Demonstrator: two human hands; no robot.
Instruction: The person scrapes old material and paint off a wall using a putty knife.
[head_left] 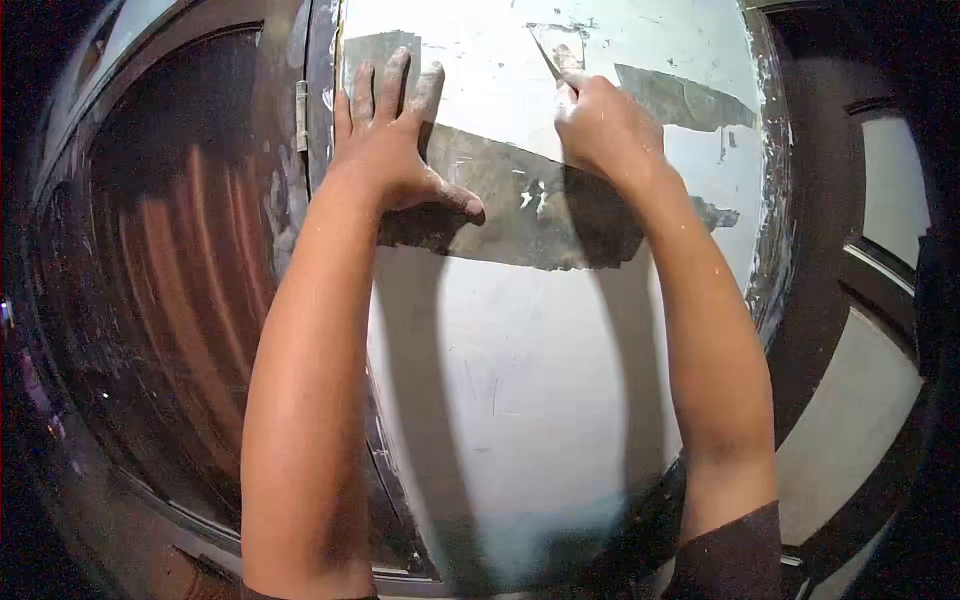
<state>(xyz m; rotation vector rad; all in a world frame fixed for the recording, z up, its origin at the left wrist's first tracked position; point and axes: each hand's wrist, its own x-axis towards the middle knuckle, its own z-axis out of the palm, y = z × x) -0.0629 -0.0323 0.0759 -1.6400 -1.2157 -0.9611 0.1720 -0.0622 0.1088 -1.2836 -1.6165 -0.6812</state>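
Note:
My left hand [395, 135] lies against the upper left of a white panel [500, 340], its fingers spread and dusty. Part of that palm rests over a bare grey-brown patch [500, 205] where the white coating is gone. Higher up and to the right, my right hand [605, 120] grips a scraper [544, 52], with its thin blade at the white surface. One dusty finger stretches along the blade. The handle is hidden inside the fist. Another stripped grey strip [685, 98] shows just right of this hand.
A dark wooden frame with a metal hinge [301, 115] borders the panel on the left. Beyond it is a dark glazed pane [180, 250] with reddish folds showing. To the right stands dark woodwork with pale inset panels [850, 400]. Shadows of both arms fall on the white surface.

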